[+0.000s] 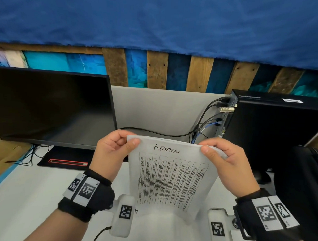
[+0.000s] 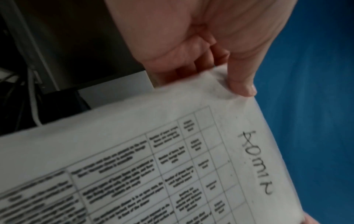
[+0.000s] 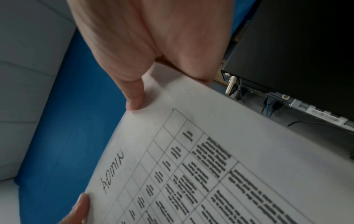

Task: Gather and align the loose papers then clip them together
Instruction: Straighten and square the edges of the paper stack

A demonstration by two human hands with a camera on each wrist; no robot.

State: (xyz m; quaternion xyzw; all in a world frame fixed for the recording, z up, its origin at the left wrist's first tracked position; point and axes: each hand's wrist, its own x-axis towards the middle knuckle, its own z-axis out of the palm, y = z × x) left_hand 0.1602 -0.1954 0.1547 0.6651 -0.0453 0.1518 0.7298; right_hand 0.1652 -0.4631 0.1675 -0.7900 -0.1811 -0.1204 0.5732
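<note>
Papers [image 1: 170,176] — pinched between left hand [image 1: 110,154] and right hand [image 1: 230,162].

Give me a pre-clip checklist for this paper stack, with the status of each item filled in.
1. Left hand grips the papers at a top corner: ok.
2. Right hand grips the other top corner: ok.
3. Stack lifted off the desk: ok.
4. Sheet edges flush: not ok; back sheets stick out past the front sheet by the right thumb.
5. Clip within reach: cannot tell, none in view.
6. Top edge free between the thumbs: ok.
</note>
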